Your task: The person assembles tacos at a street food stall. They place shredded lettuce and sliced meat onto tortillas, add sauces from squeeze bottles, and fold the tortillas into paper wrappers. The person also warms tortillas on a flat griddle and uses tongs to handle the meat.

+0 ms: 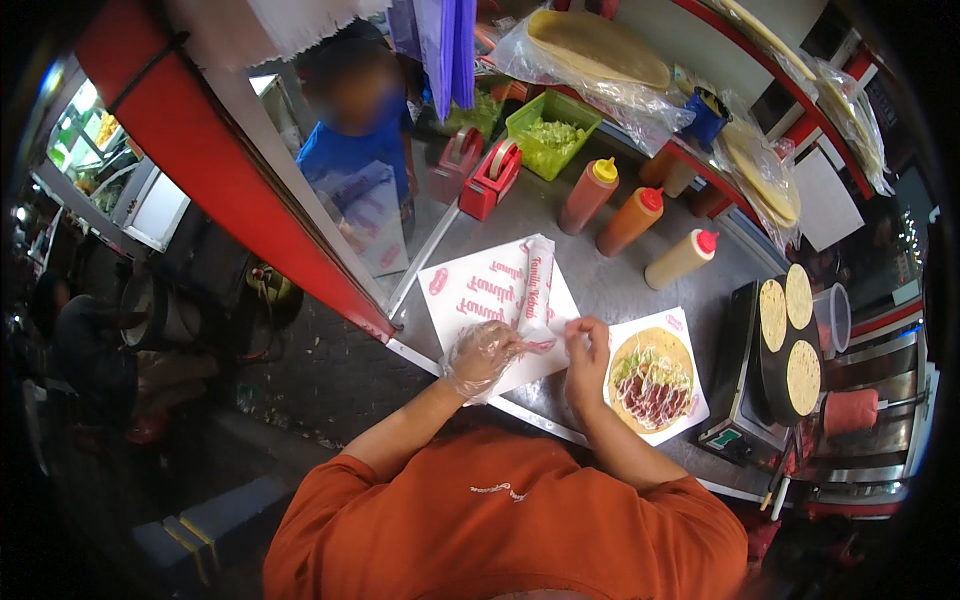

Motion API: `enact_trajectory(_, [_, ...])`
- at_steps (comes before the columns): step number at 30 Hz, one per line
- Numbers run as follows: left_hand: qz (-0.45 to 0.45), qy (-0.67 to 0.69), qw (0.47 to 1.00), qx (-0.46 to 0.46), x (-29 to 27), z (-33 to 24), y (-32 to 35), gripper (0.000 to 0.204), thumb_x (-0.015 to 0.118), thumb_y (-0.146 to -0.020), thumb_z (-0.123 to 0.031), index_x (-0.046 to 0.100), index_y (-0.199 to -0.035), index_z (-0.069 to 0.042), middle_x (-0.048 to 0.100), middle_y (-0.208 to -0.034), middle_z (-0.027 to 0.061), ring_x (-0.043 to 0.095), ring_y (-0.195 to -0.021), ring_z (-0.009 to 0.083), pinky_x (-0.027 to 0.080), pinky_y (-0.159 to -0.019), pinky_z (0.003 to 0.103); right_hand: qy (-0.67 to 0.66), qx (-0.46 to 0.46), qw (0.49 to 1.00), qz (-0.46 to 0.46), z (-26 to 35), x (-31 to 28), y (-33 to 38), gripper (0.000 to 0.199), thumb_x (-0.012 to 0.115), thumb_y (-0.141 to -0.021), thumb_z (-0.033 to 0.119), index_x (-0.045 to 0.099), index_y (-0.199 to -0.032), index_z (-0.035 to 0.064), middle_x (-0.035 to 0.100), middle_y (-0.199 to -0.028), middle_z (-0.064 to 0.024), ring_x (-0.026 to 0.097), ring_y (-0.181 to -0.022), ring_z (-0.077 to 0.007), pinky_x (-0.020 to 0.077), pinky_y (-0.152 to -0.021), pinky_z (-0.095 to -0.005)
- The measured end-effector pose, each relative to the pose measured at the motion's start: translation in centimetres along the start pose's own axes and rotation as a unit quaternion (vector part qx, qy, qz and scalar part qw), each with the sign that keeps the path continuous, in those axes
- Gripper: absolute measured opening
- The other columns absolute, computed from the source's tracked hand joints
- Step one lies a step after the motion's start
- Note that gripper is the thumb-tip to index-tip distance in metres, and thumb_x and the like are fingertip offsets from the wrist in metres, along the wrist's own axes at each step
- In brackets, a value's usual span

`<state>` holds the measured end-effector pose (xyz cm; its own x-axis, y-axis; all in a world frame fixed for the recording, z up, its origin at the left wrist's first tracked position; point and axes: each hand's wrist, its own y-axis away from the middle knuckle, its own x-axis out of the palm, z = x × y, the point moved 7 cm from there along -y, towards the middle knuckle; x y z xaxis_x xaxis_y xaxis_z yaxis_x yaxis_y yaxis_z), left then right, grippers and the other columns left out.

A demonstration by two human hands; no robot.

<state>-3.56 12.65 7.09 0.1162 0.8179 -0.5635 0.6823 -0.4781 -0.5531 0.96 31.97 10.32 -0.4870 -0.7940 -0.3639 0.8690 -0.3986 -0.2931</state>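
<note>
A kebab roll (537, 282) wrapped in white paper with red print lies on sheets of the same printed wrapping paper (447, 283) on the metal counter. My left hand (482, 357), in a clear plastic glove, has its fingers closed at the roll's near end, where the paper is twisted. Just right of that end, my bare right hand (587, 360) has its fingers curled together; what lies between them is too small to make out. To its right, a flat tortilla (622, 360) topped with meat, shredded lettuce and white sauce rests on another white sheet.
Three sauce bottles (627, 222) stand beyond the papers. Further left are a red tape dispenser (491, 182) and a green bin (519, 128) of lettuce. A black griddle (772, 372) holds three flatbreads at right, near a meat spit (850, 412). A person in blue (335, 150) is far left.
</note>
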Motion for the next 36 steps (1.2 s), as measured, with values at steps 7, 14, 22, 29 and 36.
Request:
enact_trajectory(7, [0.066,0.011,0.985,-0.161,0.9,2.3,0.0,0.016,0.066,-0.098,-0.021,0.071,-0.095,-0.006,0.07,-0.093,0.0156,0.068,-0.091,0.0389,0.053,-0.081,0.051,-0.298,0.301,0.897,0.127,-1.2,17.5,-18.7,0.027,0.076,-0.098,0.023,0.075,-0.116,0.003,0.067,-0.084,0.0,0.059,-0.07,-0.0116,0.0473,-0.061,-0.0306])
enact_trajectory(14, [0.017,0.014,0.991,-0.134,0.5,2.0,-0.7,0.019,0.066,-0.09,-0.012,0.074,-0.106,-0.006,0.073,-0.099,0.0192,0.069,-0.094,0.0397,0.055,-0.085,0.05,-0.292,0.265,0.917,-0.055,-2.3,24.8,-18.7,0.012,0.084,-0.088,0.018,0.078,-0.086,0.0073,0.071,-0.076,-0.0058,0.064,-0.067,-0.02,0.0499,-0.063,-0.0359])
enact_trajectory(22, [0.042,0.003,0.986,-0.163,0.7,2.3,-1.6,0.022,0.066,-0.1,-0.025,0.067,-0.089,-0.005,0.07,-0.082,0.0182,0.068,-0.08,0.0411,0.052,-0.074,0.053,-0.093,-0.038,0.99,0.098,1.2,8.3,-12.6,0.015,0.082,-0.091,0.017,0.082,-0.097,0.0025,0.063,-0.112,-0.0076,0.061,-0.103,-0.0173,0.0498,-0.085,-0.0301])
enact_trajectory(29, [0.077,-0.08,0.985,-0.134,1.7,2.6,-0.8,0.02,0.064,-0.101,-0.025,0.067,-0.093,-0.006,0.072,-0.088,0.0186,0.07,-0.086,0.0406,0.054,-0.081,0.053,0.182,-0.089,0.979,0.008,0.3,3.7,-0.5,0.031,0.08,-0.085,0.009,0.08,-0.116,0.0135,0.057,-0.116,-0.0133,0.06,-0.096,-0.0306,0.0511,-0.086,-0.042])
enact_trajectory(36, [0.216,-0.095,0.942,-0.239,2.5,4.7,-3.4,0.049,0.06,-0.103,-0.047,0.063,-0.121,-0.001,0.071,-0.108,0.0293,0.068,-0.104,0.0495,0.052,-0.091,0.057,0.064,-0.055,0.996,-0.043,2.3,1.6,-4.3,0.046,0.071,-0.09,0.007,0.063,-0.136,0.0096,0.058,-0.117,-0.0207,0.062,-0.095,-0.0401,0.0518,-0.085,-0.0459])
